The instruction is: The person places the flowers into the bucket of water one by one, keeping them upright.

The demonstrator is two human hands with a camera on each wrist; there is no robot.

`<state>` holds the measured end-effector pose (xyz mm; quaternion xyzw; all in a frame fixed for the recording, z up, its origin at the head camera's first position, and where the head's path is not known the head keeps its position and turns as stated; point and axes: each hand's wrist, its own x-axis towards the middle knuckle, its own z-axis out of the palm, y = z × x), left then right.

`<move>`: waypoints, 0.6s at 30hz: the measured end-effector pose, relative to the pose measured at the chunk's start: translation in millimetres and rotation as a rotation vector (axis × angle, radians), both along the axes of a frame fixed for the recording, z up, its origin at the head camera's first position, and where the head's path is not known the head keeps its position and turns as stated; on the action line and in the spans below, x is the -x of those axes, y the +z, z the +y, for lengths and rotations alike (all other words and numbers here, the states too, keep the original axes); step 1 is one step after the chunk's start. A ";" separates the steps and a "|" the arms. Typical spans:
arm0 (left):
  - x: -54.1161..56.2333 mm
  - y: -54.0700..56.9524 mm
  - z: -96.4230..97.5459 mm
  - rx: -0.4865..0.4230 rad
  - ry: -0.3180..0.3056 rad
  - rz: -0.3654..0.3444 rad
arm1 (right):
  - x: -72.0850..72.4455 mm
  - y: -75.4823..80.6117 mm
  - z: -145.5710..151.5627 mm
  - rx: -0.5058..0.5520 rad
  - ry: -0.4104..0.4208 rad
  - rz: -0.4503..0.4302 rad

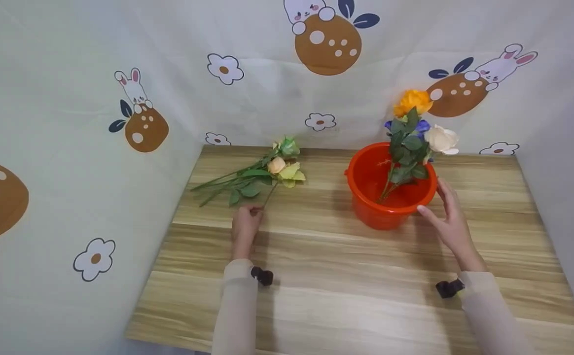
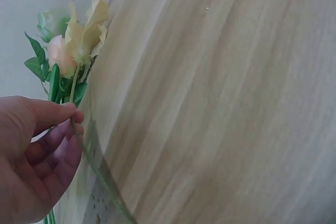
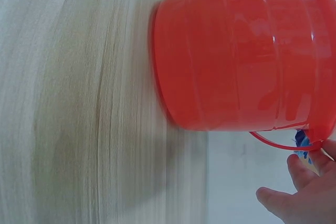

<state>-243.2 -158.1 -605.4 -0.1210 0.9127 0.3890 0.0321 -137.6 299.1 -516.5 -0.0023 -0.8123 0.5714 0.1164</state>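
Observation:
My left hand (image 1: 246,227) pinches the thin stem (image 2: 101,174) of a yellow flower (image 1: 292,173) between thumb and fingertips, low over the table. Beside that bloom lie a peach rose (image 1: 276,165) and a pale green flower (image 1: 288,146), their leafy stems stretching left. A red bucket (image 1: 383,218) stands upright at the right. Inside it lean an orange flower (image 1: 413,102), a cream rose (image 1: 442,139) and blue blooms (image 1: 422,127). My right hand (image 1: 452,224) touches the bucket's right side, thumb at the rim, fingers spread and fairly straight.
The wood-grain table (image 1: 326,276) meets a pale printed cloth (image 1: 267,98) along its back and both sides. A thin red handle (image 3: 273,142) hangs at the bucket's side. Each wrist carries a small black camera (image 1: 262,276).

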 end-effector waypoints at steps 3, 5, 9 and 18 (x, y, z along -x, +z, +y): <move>0.0 2.7 3.7 -0.028 -0.022 -0.013 | 0.3 -0.6 0.7 -0.004 -0.001 -0.003; 0.4 4.9 6.2 -0.056 -0.039 -0.024 | 0.3 -0.5 1.0 -0.001 0.000 -0.005; 1.9 9.2 10.2 -0.087 -0.073 -0.047 | 0.3 -0.2 1.3 0.006 0.001 -0.008; 2.0 22.6 18.6 -0.114 -0.150 -0.038 | 0.1 1.6 0.5 0.008 0.001 -0.013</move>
